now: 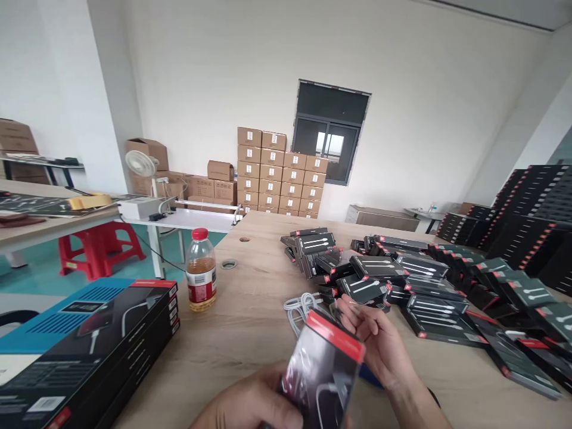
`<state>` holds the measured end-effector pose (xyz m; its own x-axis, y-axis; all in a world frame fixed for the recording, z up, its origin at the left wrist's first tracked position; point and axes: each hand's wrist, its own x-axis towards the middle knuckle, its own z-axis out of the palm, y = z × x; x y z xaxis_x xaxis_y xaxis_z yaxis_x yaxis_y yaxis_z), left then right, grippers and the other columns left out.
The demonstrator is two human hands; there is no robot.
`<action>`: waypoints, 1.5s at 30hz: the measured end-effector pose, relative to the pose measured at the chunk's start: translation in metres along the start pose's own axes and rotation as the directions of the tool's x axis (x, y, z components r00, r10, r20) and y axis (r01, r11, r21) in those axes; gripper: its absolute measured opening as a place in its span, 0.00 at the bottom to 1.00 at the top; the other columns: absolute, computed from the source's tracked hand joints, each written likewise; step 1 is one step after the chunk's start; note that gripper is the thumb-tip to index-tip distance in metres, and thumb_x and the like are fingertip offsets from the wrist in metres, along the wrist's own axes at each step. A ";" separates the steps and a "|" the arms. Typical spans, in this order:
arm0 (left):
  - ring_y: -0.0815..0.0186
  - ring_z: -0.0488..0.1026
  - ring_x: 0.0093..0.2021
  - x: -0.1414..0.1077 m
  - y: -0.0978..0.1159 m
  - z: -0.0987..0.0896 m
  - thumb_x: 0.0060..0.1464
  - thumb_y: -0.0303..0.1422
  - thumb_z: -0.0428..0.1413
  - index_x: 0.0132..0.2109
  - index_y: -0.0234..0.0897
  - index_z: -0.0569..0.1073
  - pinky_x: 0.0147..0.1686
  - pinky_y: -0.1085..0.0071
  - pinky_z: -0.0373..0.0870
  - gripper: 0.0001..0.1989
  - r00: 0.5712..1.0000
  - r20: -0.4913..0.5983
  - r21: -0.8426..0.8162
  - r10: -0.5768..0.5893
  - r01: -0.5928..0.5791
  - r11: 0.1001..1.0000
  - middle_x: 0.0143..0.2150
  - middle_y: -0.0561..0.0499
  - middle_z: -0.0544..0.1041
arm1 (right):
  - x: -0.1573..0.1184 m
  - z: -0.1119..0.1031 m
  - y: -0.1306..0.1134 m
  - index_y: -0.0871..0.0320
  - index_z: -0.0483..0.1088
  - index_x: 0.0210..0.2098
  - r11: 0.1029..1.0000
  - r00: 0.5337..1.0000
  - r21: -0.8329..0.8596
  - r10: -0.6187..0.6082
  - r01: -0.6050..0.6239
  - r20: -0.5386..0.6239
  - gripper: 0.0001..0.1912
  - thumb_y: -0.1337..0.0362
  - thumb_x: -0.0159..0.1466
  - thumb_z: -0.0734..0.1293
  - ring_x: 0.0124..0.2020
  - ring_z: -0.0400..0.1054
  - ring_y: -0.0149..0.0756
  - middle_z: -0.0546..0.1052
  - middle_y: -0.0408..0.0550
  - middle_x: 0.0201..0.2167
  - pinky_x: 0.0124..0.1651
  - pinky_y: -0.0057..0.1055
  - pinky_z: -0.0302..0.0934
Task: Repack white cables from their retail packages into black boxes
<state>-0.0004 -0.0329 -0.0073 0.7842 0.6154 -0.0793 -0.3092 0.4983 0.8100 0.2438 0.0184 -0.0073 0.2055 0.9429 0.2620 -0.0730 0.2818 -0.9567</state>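
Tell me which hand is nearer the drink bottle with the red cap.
Left. The left hand sits low at the table's near edge, below and right of the bottle. The right hand is farther right, beyond the black box both hands hold.

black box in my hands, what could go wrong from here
The black box is blurred, held by the left hand low down and the right hand at its top, so it might slip. The loose white cable lies just beyond and could snag. The bottle could be knocked over.
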 end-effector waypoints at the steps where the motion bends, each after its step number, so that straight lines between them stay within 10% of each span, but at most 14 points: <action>1: 0.54 0.80 0.36 0.002 0.001 0.001 0.36 0.33 0.68 0.43 0.31 0.82 0.37 0.67 0.71 0.22 0.999 -0.024 -0.049 0.030 -0.031 0.998 0.36 0.40 0.83 | -0.003 0.004 -0.002 0.52 0.43 0.13 0.990 0.999 0.133 0.040 -0.044 0.035 0.31 0.50 0.55 0.67 0.33 0.74 0.40 0.79 0.53 0.32 0.35 0.35 0.69; 8: 0.65 0.75 0.28 0.018 -0.001 -0.015 0.42 0.34 0.67 0.40 0.31 0.81 0.30 0.72 0.67 0.16 0.917 -0.389 -0.038 0.088 -0.111 0.993 0.31 0.46 0.82 | -0.018 0.027 0.007 0.52 0.48 0.20 0.929 0.961 0.290 0.171 -0.232 0.219 0.27 0.49 0.55 0.70 0.16 0.37 0.23 0.52 0.32 0.17 0.17 0.25 0.39; 16: 0.64 0.77 0.36 0.023 -0.002 -0.014 0.48 0.37 0.68 0.49 0.34 0.80 0.35 0.72 0.69 0.21 0.888 -0.404 0.136 0.219 -0.179 0.974 0.41 0.46 0.83 | -0.038 0.043 0.012 0.55 0.57 0.23 0.934 0.928 -0.330 -0.002 0.134 0.373 0.25 0.43 0.62 0.67 0.26 0.51 0.29 0.57 0.37 0.22 0.29 0.28 0.46; 31: 0.56 0.82 0.37 0.026 0.007 -0.012 0.55 0.46 0.63 0.52 0.34 0.77 0.38 0.66 0.76 0.24 0.871 -0.467 0.007 0.154 -0.171 0.985 0.41 0.42 0.85 | -0.041 0.041 0.011 0.55 0.58 0.21 0.990 0.869 0.103 0.030 -0.092 0.493 0.28 0.41 0.67 0.64 0.19 0.50 0.26 0.60 0.36 0.16 0.25 0.26 0.46; 38: 0.53 0.69 0.64 0.026 0.014 -0.019 0.53 0.47 0.64 0.62 0.40 0.71 0.65 0.59 0.61 0.32 0.681 -0.438 0.627 0.587 -0.236 0.743 0.64 0.44 0.74 | -0.053 0.057 0.002 0.56 0.62 0.26 0.937 0.867 -0.183 -0.183 0.296 0.463 0.22 0.50 0.72 0.59 0.29 0.57 0.31 0.64 0.41 0.25 0.34 0.28 0.54; 41: 0.53 0.66 0.66 0.021 0.012 -0.010 0.52 0.48 0.64 0.63 0.41 0.70 0.66 0.60 0.60 0.34 0.754 -0.387 0.609 0.531 -0.224 0.761 0.65 0.45 0.72 | -0.060 0.064 -0.004 0.57 0.66 0.30 0.887 0.782 -0.157 -0.284 0.433 0.554 0.19 0.55 0.73 0.57 0.30 0.59 0.32 0.67 0.42 0.28 0.34 0.28 0.54; 45: 0.58 0.79 0.39 0.018 0.005 -0.002 0.50 0.51 0.65 0.44 0.34 0.79 0.40 0.67 0.74 0.25 0.887 -0.331 0.329 0.322 -0.211 0.920 0.40 0.45 0.83 | -0.068 0.070 -0.008 0.57 0.68 0.30 0.893 0.728 -0.053 -0.328 0.446 0.602 0.19 0.55 0.73 0.58 0.29 0.61 0.32 0.68 0.43 0.27 0.34 0.29 0.55</action>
<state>0.0117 -0.0181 -0.0055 0.4180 0.9085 -0.0018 -0.2734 0.1277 0.9534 0.1621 -0.0356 -0.0084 -0.4144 0.7008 0.5806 0.0781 0.6630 -0.7445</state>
